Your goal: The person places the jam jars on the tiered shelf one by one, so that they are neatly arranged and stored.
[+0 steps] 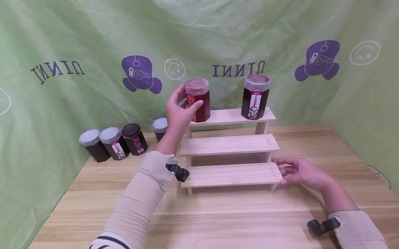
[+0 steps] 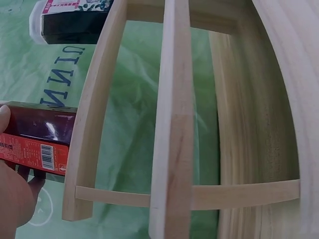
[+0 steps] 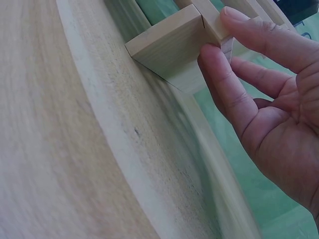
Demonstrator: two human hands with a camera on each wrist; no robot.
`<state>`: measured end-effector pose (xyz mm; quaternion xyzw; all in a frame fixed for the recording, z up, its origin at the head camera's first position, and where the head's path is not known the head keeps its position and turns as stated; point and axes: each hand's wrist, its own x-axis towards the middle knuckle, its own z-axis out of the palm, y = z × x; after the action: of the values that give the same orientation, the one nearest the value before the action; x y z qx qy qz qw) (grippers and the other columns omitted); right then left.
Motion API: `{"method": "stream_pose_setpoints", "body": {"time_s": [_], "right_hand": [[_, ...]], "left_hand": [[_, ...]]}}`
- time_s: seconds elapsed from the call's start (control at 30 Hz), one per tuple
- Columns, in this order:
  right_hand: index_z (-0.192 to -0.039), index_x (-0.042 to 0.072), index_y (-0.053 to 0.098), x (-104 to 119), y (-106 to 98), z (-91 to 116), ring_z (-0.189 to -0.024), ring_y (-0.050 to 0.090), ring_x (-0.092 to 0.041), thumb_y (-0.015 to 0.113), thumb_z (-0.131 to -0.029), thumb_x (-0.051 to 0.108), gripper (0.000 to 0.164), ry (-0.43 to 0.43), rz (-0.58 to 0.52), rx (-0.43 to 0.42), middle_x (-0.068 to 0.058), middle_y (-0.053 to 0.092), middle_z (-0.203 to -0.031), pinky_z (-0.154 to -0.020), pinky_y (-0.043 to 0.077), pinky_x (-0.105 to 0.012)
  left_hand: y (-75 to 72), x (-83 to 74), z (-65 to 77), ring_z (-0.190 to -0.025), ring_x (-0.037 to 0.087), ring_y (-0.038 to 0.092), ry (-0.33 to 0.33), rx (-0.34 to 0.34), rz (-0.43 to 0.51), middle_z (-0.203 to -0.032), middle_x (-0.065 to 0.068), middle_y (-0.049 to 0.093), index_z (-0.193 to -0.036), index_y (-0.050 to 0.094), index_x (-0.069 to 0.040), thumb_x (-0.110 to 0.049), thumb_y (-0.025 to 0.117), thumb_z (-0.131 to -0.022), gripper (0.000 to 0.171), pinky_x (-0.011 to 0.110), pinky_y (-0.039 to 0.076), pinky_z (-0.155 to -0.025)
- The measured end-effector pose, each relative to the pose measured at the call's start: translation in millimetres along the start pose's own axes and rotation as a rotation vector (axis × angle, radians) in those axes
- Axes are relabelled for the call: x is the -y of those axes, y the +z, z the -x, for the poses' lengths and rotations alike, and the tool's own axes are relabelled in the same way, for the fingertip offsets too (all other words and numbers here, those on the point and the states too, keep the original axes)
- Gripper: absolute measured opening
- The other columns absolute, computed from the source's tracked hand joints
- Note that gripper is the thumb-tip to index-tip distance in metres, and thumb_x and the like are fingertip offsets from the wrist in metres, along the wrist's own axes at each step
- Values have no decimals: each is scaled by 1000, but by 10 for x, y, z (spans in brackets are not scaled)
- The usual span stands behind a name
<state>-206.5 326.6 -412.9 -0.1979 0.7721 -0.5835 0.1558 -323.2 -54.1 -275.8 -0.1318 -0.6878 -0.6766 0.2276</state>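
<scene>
**Holding the Red-Labelled Jar at the Top Plank**

The red-labelled jar (image 1: 204, 108) sits inside the curl of the left hand (image 1: 180, 110). The thumb crosses the near face and the other fingers wrap the far side: clamped, no visible gap. Beneath these fingers, the base appears to meet the top plank (image 1: 224, 116) of the wooden stand (image 1: 229, 143), near its left end.

The right hand (image 1: 301, 173) is below and to the right. Its thumb and fingers are bent about the right end of the lowest plank (image 1: 230, 174), seemingly pinching it; the exact pressure cannot be told.

Handling notes (judged): The jar looks filled, hence moderately heavy for its size. Walls are likely rigid; if glass, treat as fragile. Glossy faces may slip under dry fingertips. Grip opposite flat faces at mid-body, below the translucent lid (image 1: 197, 85), which may not bear the weight. Keep fingers clear of the base edge. The stand looks light and could shift if bumped.

Surroundings: A white-labelled jar (image 1: 256, 99) stands on the same plank, right of the left fingers. Left of those fingers, three more jars (image 1: 119, 149) stand on the table (image 1: 225, 221).
</scene>
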Motion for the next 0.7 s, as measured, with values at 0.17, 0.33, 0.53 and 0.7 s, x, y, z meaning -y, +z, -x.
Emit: {"method": "stream_pose_setpoints", "body": {"time_s": [0.17, 0.33, 0.53, 0.7], "right_hand": [[-141, -18, 29, -5, 0, 0, -100, 66, -20, 71, -81, -7, 74, 0, -4, -3, -20, 61, -118, -83, 56, -31], [-141, -18, 30, -9, 0, -2, -100, 66, -20, 71, -81, -6, 74, 0, 0, -3, -21, 61, -117, -82, 56, -31], [-140, -18, 30, -13, -5, -4, -99, 66, -20, 71, -80, -7, 73, -7, -8, 4, -22, 61, -117, -82, 56, -30], [-140, -19, 29, -15, -5, -6, -99, 66, -21, 70, -81, -7, 73, -8, -14, 11, -22, 61, -116, -82, 56, -31]], "left_hand": [[-16, 48, 62, -118, 20, 56, 36, -17, 15, -130, 10, 59, -136, 55, -5, -8, 86, -73, 70, 32, 48, -100], [-33, 84, 124, -117, 25, 56, 60, -42, 17, -128, 12, 59, -132, 58, -2, -5, 87, -70, 68, 37, 48, -100], [-74, 117, 205, -113, 25, 56, 119, -54, 45, -123, 15, 57, -125, 60, 4, -2, 87, -70, 62, 43, 49, -98], [-125, 135, 270, -109, 25, 57, 172, -49, 79, -121, 18, 56, -122, 61, 5, -1, 87, -69, 60, 46, 50, -95]]}}
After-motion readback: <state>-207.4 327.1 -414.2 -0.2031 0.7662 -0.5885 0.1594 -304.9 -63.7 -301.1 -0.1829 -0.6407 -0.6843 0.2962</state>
